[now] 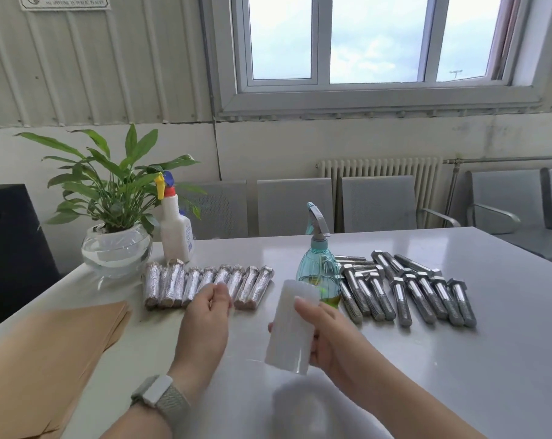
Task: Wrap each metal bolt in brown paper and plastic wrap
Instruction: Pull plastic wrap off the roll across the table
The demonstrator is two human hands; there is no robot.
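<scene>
Here the right hand (323, 337) is gripping the plastic wrap roll (292, 327), fingers curled round it; the left hand (209, 307), fingers loosely curled, is probably pinching film; pulling taut would help.

Silver bolts (407, 289) lie right; brown paper (46, 350) near left; a teal spray bottle (319, 267) and white roll (292, 327) stand centre; green plant (110, 185) far left.
</scene>
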